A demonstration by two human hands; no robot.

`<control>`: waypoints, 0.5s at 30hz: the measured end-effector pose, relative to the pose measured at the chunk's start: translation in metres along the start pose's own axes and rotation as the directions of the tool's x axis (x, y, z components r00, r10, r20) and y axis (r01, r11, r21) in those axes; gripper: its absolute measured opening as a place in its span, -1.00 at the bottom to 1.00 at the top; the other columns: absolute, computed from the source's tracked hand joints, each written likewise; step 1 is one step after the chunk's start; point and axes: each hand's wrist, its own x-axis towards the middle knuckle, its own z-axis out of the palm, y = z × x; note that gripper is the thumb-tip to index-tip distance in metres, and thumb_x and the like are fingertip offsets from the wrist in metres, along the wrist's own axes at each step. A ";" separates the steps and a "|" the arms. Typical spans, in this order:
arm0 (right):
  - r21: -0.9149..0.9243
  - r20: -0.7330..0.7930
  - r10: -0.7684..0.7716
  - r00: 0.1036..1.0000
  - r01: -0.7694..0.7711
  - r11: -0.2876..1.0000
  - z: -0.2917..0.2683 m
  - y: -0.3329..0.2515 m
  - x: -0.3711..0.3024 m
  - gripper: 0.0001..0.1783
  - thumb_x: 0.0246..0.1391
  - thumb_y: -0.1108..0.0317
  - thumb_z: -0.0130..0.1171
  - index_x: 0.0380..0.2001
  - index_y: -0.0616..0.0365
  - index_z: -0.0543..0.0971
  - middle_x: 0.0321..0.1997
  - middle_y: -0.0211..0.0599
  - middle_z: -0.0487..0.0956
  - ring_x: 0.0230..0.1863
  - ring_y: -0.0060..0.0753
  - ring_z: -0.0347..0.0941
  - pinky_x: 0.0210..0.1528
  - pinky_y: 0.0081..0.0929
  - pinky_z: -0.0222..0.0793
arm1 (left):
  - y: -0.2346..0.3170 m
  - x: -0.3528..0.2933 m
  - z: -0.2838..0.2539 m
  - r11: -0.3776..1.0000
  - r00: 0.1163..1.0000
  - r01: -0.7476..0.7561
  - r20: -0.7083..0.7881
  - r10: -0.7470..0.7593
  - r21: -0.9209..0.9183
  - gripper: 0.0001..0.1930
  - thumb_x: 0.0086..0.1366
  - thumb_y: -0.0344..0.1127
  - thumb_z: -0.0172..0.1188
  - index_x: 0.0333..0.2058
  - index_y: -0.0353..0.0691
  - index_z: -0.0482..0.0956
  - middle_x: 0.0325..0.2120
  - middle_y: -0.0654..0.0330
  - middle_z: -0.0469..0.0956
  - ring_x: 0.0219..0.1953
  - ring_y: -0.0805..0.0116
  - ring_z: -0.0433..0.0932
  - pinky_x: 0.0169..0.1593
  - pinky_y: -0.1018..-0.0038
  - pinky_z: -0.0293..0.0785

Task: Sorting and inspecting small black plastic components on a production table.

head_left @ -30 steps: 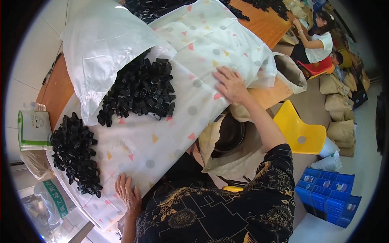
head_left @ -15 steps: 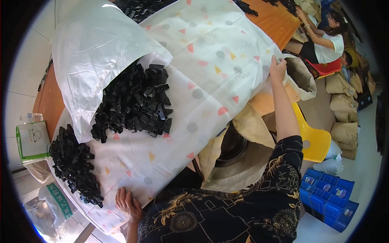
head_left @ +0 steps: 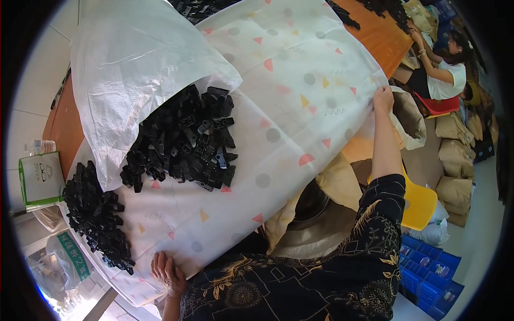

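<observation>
A white patterned tablecloth with red, yellow and grey shapes lies in front of me. My right hand is closed on its far right edge, with the arm stretched out. My left hand rests on the cloth near its front edge, fingers apart and slightly bent, holding nothing. A heap of black plastic parts spills from a white woven sack onto the cloth. Left of it lies a second pile of black parts, a little beyond my left hand.
An open paper-lined sack stands by my body below the cloth's edge. Right are a yellow chair, blue bins and stacked brown sacks. A co-worker sits at the orange table. A green-edged white box is left.
My right hand has closed more tightly on the cloth's edge, its thumb no longer raised. The view has shifted, so most things appear farther right. My left hand stays in nearly the same spot.
</observation>
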 end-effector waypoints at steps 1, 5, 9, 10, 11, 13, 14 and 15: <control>0.000 0.005 -0.005 1.000 0.005 1.000 -0.001 -0.002 0.000 -0.67 0.14 0.14 -0.04 -0.14 0.05 0.55 -0.08 0.02 0.62 -0.01 0.14 0.52 0.02 -0.04 0.43 | 0.000 0.000 -0.001 1.000 1.000 0.007 0.002 -0.007 0.001 -0.54 0.20 -0.39 -0.01 0.11 -0.29 0.33 0.19 -0.20 0.30 0.23 -0.25 0.28 0.26 -0.11 0.15; -0.085 0.119 0.012 0.993 -0.001 0.996 -0.026 -0.023 -0.001 -0.63 0.13 0.18 0.01 -0.04 0.07 0.53 0.02 0.02 0.58 0.07 0.11 0.49 0.09 -0.08 0.39 | 0.004 0.002 -0.002 0.999 0.999 0.039 -0.006 -0.039 0.005 -0.57 0.22 -0.37 -0.01 0.09 -0.25 0.35 0.18 -0.15 0.32 0.23 -0.22 0.29 0.26 -0.12 0.13; 0.074 -0.267 -0.674 0.689 0.712 0.699 -0.014 -0.085 -0.035 -0.59 0.10 0.25 0.18 0.04 0.01 0.51 0.19 -0.10 0.46 0.26 0.01 0.31 0.23 -0.15 0.26 | 0.005 0.004 0.001 0.998 0.998 0.060 -0.024 -0.061 -0.019 -0.61 0.20 -0.38 -0.02 0.04 -0.22 0.37 0.17 -0.11 0.35 0.22 -0.19 0.30 0.27 -0.13 0.13; 0.143 -0.231 -0.781 0.579 0.815 0.562 -0.007 -0.111 -0.061 -0.52 0.10 0.26 0.20 0.11 0.04 0.47 0.23 -0.10 0.43 0.27 -0.01 0.30 0.24 -0.15 0.24 | 0.007 0.003 -0.001 0.997 0.997 0.073 -0.025 -0.074 -0.008 -0.61 0.20 -0.38 -0.02 0.04 -0.22 0.37 0.17 -0.11 0.35 0.22 -0.19 0.30 0.27 -0.13 0.13; 0.211 -0.208 -0.870 0.448 0.889 0.407 -0.008 -0.141 -0.094 -0.44 0.10 0.26 0.21 0.19 0.06 0.43 0.28 -0.10 0.39 0.28 -0.02 0.29 0.25 -0.15 0.22 | 0.007 0.002 -0.002 0.997 0.997 0.080 -0.021 -0.080 -0.005 -0.61 0.19 -0.38 -0.01 0.02 -0.22 0.37 0.16 -0.10 0.35 0.22 -0.19 0.30 0.27 -0.13 0.14; 0.217 0.015 -0.939 0.343 0.916 0.338 -0.015 -0.190 -0.151 -0.38 0.14 0.23 0.17 0.28 -0.02 0.34 0.37 -0.15 0.28 0.39 -0.10 0.17 0.34 -0.12 0.07 | 0.009 -0.001 -0.005 0.995 0.994 0.104 -0.021 -0.104 0.008 -0.62 0.18 -0.39 -0.01 0.01 -0.21 0.37 0.16 -0.10 0.35 0.22 -0.19 0.30 0.27 -0.12 0.14; 0.213 0.011 -0.941 0.337 0.919 0.332 -0.012 -0.195 -0.150 -0.38 0.14 0.23 0.17 0.28 -0.02 0.34 0.37 -0.15 0.28 0.39 -0.10 0.17 0.34 -0.12 0.07 | 0.009 0.001 -0.003 0.996 0.996 0.092 -0.006 -0.092 -0.003 -0.60 0.18 -0.41 -0.02 0.04 -0.24 0.35 0.16 -0.13 0.34 0.22 -0.21 0.30 0.26 -0.13 0.15; 0.190 0.068 -0.951 0.300 0.932 0.308 0.000 -0.200 -0.151 -0.40 0.18 0.17 0.12 0.30 -0.07 0.33 0.39 -0.18 0.27 0.42 -0.15 0.12 0.37 -0.11 0.02 | 0.010 0.001 -0.004 0.996 0.996 0.086 0.014 -0.086 -0.005 -0.58 0.19 -0.43 -0.04 0.06 -0.27 0.32 0.16 -0.16 0.34 0.22 -0.24 0.29 0.26 -0.13 0.16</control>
